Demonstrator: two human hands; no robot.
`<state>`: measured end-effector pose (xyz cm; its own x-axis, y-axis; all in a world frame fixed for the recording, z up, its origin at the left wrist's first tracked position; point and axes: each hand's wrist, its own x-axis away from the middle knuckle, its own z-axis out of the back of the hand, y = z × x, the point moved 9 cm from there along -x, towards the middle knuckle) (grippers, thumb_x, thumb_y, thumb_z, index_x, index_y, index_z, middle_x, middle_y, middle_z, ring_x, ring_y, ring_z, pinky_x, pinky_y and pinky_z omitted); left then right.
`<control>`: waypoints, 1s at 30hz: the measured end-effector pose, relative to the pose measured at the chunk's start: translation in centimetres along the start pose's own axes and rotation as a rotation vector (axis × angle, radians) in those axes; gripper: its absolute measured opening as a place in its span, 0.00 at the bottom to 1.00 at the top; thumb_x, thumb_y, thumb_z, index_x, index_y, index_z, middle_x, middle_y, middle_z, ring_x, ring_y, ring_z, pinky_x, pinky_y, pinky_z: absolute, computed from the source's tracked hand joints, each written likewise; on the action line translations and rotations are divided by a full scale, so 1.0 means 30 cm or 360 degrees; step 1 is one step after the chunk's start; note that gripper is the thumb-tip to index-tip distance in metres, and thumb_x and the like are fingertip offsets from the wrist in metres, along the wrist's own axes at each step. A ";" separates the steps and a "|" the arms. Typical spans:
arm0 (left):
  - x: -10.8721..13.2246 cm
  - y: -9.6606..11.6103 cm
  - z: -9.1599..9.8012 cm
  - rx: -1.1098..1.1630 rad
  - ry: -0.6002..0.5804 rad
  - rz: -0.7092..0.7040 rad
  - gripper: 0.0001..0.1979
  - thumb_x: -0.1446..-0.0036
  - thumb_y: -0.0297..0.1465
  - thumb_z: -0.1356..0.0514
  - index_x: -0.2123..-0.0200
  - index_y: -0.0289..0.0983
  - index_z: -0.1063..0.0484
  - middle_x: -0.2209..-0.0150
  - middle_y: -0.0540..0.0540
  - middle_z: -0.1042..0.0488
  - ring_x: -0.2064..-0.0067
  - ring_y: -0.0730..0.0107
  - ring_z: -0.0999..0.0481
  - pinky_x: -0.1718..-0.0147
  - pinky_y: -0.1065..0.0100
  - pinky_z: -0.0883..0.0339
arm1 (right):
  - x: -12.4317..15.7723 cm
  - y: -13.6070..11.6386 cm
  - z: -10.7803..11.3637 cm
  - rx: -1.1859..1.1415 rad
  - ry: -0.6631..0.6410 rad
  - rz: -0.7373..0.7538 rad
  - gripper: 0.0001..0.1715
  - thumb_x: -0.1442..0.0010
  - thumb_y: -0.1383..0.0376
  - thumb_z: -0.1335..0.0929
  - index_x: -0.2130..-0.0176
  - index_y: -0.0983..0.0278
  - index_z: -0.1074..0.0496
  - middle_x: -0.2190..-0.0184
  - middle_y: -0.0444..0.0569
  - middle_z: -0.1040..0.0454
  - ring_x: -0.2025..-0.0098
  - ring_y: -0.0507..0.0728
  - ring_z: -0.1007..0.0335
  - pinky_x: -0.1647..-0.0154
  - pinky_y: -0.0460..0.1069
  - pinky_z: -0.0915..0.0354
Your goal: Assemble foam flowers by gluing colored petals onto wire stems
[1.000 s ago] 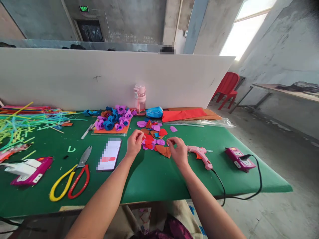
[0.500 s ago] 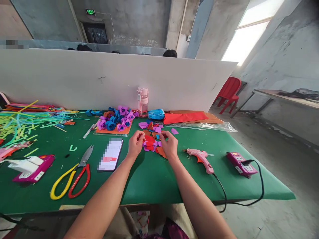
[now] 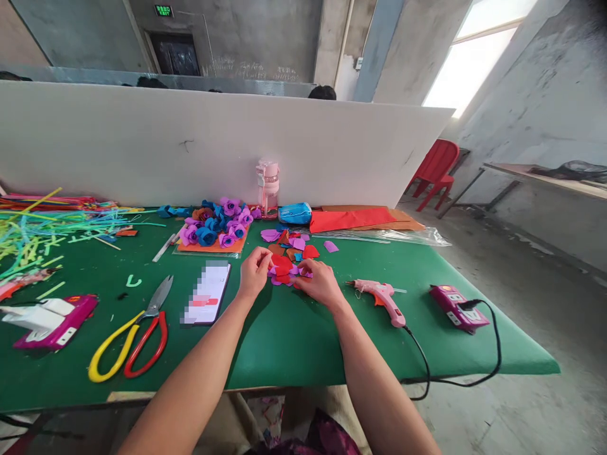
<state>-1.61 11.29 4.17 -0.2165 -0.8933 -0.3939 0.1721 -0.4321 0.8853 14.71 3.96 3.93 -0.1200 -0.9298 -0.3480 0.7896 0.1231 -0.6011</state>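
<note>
Pinched in my left hand [image 3: 255, 270] is a red paper petal [image 3: 283, 263], held above a small pile of cut petals on the green table. My right hand [image 3: 318, 281] rests over the right side of that pile, thumb and forefinger apart, touching its edge; no petal shows between them. Another red petal [image 3: 310, 252] lies just beyond these fingers. Purple petals [image 3: 298, 243], with some brown and blue ones, are scattered behind the hands. To the right lies a pink glue gun [image 3: 382, 297], its nozzle toward my right hand.
Finished paper roses [image 3: 207, 236] sit on an orange sheet at back left. Scissors [image 3: 152, 316] and a phone [image 3: 208, 294] lie left of my arms. A pink bottle [image 3: 268, 189], a blue pouch [image 3: 294, 213] and red paper [image 3: 351, 220] line the white partition [image 3: 213, 145].
My right hand has let go of the red petal and moved down to the pile's right edge, fingers spreading. My left hand still holds its petal. The view has shifted slightly.
</note>
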 end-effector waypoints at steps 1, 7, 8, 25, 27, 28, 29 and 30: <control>0.000 0.000 0.000 -0.0002 0.0001 0.0001 0.09 0.42 0.37 0.46 0.68 0.38 0.34 0.78 0.54 0.32 0.76 0.77 0.32 0.75 0.75 0.39 | 0.004 -0.018 -0.014 0.0073 -0.0081 0.0053 0.18 0.51 0.54 0.29 0.63 0.61 0.28 0.67 0.46 0.25 0.63 0.56 0.32 0.61 0.49 0.43; 0.004 0.015 -0.014 -0.0008 -0.0046 -0.0022 0.09 0.42 0.36 0.47 0.70 0.37 0.34 0.78 0.53 0.32 0.75 0.76 0.31 0.73 0.74 0.38 | 0.002 -0.071 -0.081 0.0340 -0.0236 0.0221 0.08 0.43 0.60 0.32 0.63 0.61 0.27 0.64 0.48 0.26 0.57 0.57 0.35 0.56 0.51 0.46; 0.004 0.017 -0.015 -0.0008 -0.0051 -0.0021 0.09 0.42 0.36 0.47 0.70 0.37 0.34 0.78 0.53 0.32 0.75 0.76 0.31 0.73 0.74 0.38 | -0.001 -0.078 -0.096 0.0371 -0.0266 0.0253 0.08 0.43 0.60 0.32 0.64 0.61 0.26 0.65 0.48 0.26 0.57 0.58 0.35 0.56 0.51 0.46; 0.001 0.007 -0.003 -0.0028 -0.0011 0.0002 0.08 0.43 0.36 0.47 0.69 0.38 0.33 0.78 0.53 0.31 0.75 0.75 0.31 0.71 0.73 0.39 | -0.073 -0.021 -0.141 0.0347 -0.0030 -0.0077 0.13 0.40 0.67 0.38 0.62 0.62 0.24 0.64 0.51 0.23 0.60 0.58 0.30 0.56 0.52 0.43; 0.000 0.016 -0.001 -0.0021 -0.0008 -0.0018 0.08 0.43 0.36 0.46 0.69 0.37 0.33 0.78 0.53 0.31 0.74 0.74 0.31 0.70 0.73 0.39 | -0.073 -0.004 -0.101 0.0113 0.0140 -0.0143 0.11 0.42 0.67 0.37 0.65 0.63 0.24 0.64 0.51 0.23 0.60 0.58 0.30 0.57 0.52 0.41; 0.000 0.023 0.001 -0.0011 -0.0006 -0.0029 0.08 0.43 0.36 0.46 0.70 0.37 0.32 0.78 0.52 0.32 0.73 0.74 0.31 0.70 0.73 0.39 | -0.070 0.006 -0.076 -0.0060 0.0240 -0.0200 0.11 0.43 0.66 0.36 0.66 0.63 0.24 0.65 0.51 0.23 0.61 0.58 0.30 0.58 0.51 0.40; -0.001 0.030 0.003 0.0014 -0.0002 -0.0036 0.08 0.44 0.36 0.45 0.70 0.37 0.32 0.77 0.52 0.32 0.74 0.74 0.31 0.71 0.73 0.39 | -0.064 0.016 -0.053 -0.0278 0.0334 -0.0264 0.10 0.44 0.64 0.36 0.66 0.63 0.25 0.66 0.50 0.23 0.62 0.57 0.29 0.60 0.51 0.39; -0.002 0.037 0.004 0.0055 0.0000 -0.0031 0.09 0.46 0.36 0.43 0.71 0.37 0.32 0.77 0.52 0.32 0.74 0.74 0.32 0.71 0.73 0.39 | -0.056 0.024 -0.036 -0.0544 0.0412 -0.0330 0.09 0.45 0.63 0.35 0.67 0.63 0.26 0.67 0.49 0.23 0.64 0.57 0.29 0.61 0.50 0.38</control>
<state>-1.53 10.89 5.20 -0.2193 -0.8847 -0.4113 0.1345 -0.4449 0.8854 14.82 5.97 3.30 -0.4343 -0.8353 -0.3373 0.4953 0.0913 -0.8639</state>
